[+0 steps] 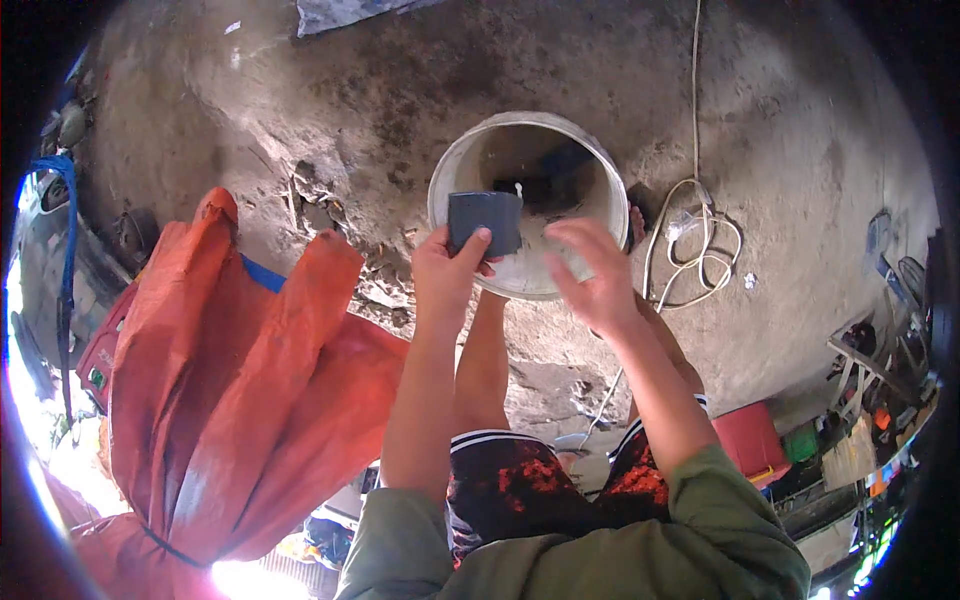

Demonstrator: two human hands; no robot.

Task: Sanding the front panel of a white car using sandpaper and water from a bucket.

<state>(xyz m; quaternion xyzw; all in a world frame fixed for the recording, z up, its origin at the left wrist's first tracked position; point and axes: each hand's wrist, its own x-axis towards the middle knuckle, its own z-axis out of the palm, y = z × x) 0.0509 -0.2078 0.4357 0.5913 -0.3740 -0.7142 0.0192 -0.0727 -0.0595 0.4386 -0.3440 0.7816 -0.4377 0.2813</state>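
My left hand [453,255] grips a small dark grey, flat-faced piece [483,215], its thumb on the front face, over the left part of a round whitish tub [580,142]. To the right of that piece, my right hand [590,270] is raised over the tub's right side with curved fingers apart, holding nothing that I can see. The tub has a dark interior, partly hidden by my hands and the piece; what lies in it I cannot make out. A small white strip [519,190] shows just above the piece.
An orange tarp [200,380], tied low down, covers something at the left. A pale cord [728,235] lies coiled on the rough concrete floor [790,140] right of the tub. A red container [747,435] and assorted clutter line the right edge. My bare legs flank the tub's near side.
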